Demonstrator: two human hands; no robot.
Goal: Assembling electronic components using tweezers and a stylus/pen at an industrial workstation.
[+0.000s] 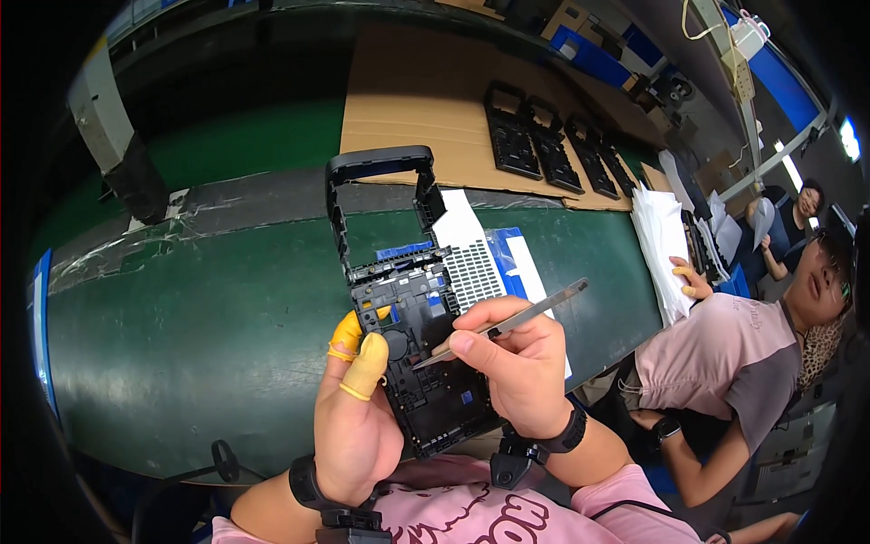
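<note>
Housing [412,308], black and loop-ended, is held over the green table [199,344]. From here I see the left hand [358,426] gripping its left edge, yellow-capped thumb [366,364] on top; the right hand [526,363] pinches tweezers [548,303], tips at its middle, though whether touching I can't tell.

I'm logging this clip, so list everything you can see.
Housing: one, black, centre
Tweezers: one, silver, over housing
Patterned sheet: one, white with dark rectangles, beyond housing
Cardboard: count unclear, brown, far side
Other housings: four, black, on cardboard
Worktable: one, green, beneath
Papers: uncountable, white, table's right
Co-workers: at least two, pink-grey and dark clothes, right
Containers: several, blue and brown, background
Finger cots: two visible, yellow, on left digits
Wrist straps: two, black, both wrists
Left hand: one, around housing
Right hand: one, bare, pinching tweezers
</note>
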